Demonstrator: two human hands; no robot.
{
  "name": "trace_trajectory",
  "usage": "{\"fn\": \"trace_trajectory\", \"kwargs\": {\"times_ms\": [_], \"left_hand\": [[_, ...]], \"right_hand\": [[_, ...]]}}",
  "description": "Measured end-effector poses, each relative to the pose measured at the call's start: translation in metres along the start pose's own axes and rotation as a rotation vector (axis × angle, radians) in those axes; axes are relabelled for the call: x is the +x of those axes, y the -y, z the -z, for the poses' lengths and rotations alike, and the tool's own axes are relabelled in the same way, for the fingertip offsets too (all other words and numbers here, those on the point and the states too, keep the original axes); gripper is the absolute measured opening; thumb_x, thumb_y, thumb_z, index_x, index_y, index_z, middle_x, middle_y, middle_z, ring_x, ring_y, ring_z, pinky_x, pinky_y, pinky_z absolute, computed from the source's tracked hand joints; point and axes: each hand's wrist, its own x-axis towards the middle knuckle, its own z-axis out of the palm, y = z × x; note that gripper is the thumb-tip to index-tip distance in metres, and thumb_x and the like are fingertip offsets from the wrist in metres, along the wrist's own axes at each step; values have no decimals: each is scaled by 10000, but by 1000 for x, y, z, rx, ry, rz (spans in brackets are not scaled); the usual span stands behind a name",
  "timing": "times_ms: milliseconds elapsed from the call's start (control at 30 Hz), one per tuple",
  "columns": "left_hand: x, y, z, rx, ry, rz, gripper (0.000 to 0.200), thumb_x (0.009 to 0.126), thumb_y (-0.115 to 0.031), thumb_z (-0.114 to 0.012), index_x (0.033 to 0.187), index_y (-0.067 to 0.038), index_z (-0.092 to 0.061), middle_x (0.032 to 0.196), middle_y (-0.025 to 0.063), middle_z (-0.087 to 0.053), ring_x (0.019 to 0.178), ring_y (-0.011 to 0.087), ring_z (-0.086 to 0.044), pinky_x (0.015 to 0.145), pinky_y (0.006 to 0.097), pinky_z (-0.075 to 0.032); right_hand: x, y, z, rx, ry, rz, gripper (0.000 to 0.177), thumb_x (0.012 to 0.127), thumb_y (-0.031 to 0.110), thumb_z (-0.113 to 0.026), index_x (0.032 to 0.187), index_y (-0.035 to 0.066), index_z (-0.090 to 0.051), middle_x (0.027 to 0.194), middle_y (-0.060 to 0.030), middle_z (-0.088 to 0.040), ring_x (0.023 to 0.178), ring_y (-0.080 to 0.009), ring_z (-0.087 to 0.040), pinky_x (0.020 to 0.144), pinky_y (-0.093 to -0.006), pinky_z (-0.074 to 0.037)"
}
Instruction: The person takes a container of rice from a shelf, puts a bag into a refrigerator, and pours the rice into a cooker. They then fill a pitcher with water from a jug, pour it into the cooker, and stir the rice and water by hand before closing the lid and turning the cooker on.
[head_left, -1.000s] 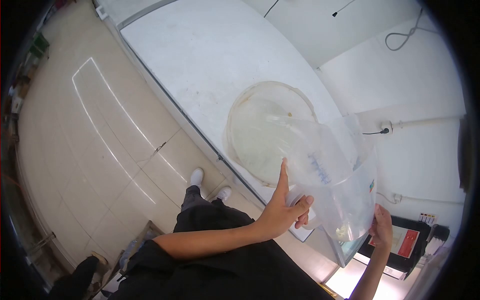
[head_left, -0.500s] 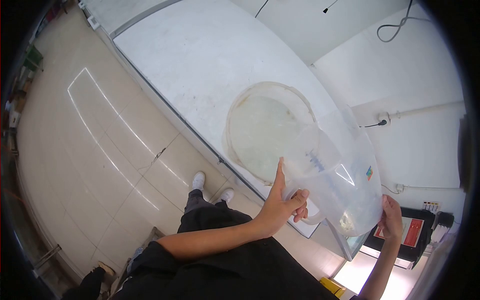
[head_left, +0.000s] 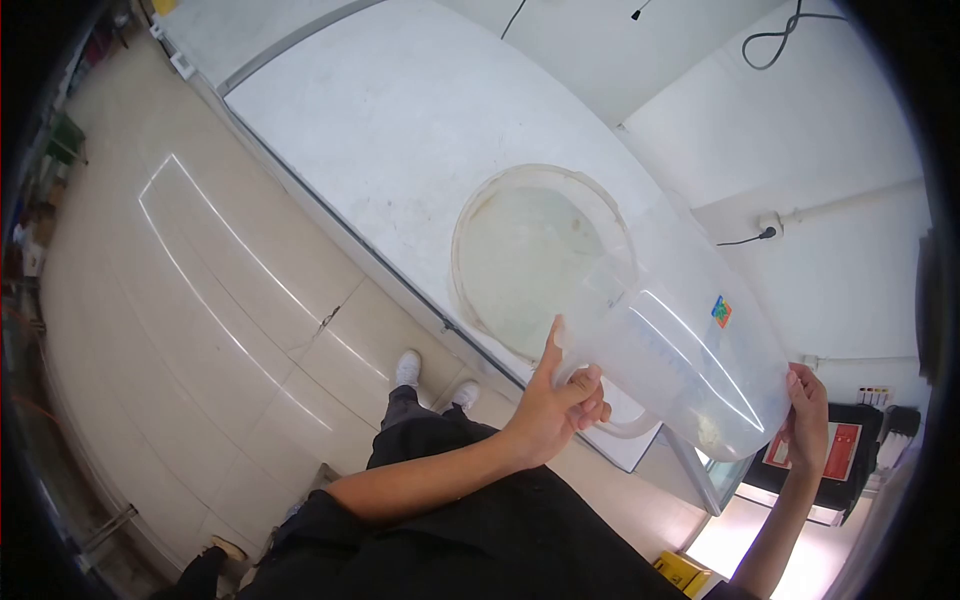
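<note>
A large translucent plastic measuring jug [head_left: 680, 350] lies tilted between my hands, its mouth toward a round clear tub [head_left: 608, 212]. My left hand [head_left: 560, 410] is closed around the jug's handle, with the index finger stretched up along its side. At the jug's base, my right hand [head_left: 808, 415] grips the bottom edge with its fingers. A pale clump [head_left: 708, 432] shows near the bottom of the jug, and a small coloured sticker [head_left: 721, 311] is on its side. The tub holds cloudy, pale liquid [head_left: 530, 250]; the jug's lip overlaps its near right side.
The tub stands on a white tabletop [head_left: 370, 130] with a metal edge. A black plug and cable [head_left: 767, 233] hang at the wall. A black case with a red-and-white label [head_left: 845, 450] sits at right, and a yellow object [head_left: 682, 572] lies low down. Another person's foot [head_left: 228, 548] shows at lower left.
The jug has tipped further over toward the tub. Its base and my right hand have shifted right and slightly up, while my left hand has stayed on the handle.
</note>
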Motion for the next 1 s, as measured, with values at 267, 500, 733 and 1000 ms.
{"fn": "trace_trajectory", "kwargs": {"times_ms": [267,500,733,1000], "left_hand": [[4,3,10,-48,14,27,148,990,-179,-551,1067,-144,-429,659,0,-428,574,123,-427,740,350,-410],[2,13,6,50,-5,-27,321,984,-142,-546,1261,-194,-391,668,1,-432,578,119,-434,723,348,-416],[-5,17,-24,453,108,-136,917,894,24,-561,1558,-215,24,670,-6,-451,533,89,-387,593,270,-395],[-30,2,-71,1148,307,-465,767,781,86,-608,1467,12,-272,748,30,-615,626,37,-493,617,170,-364]], "right_hand": [[-6,4,-9,-5,-95,108,322,936,361,-598,1011,52,-550,667,41,-544,418,1,-415,327,-171,-263],[-2,-54,0,115,-81,144,380,936,389,-586,1085,41,-558,831,2,-599,642,-45,-541,484,-192,-416],[-17,-170,-41,498,63,-85,451,975,425,-520,1207,40,-553,991,-45,-619,864,-136,-605,654,-286,-508],[-24,-260,-120,732,378,-17,418,962,341,-521,1194,-6,-545,919,-80,-614,837,-174,-615,706,-299,-515]]}}
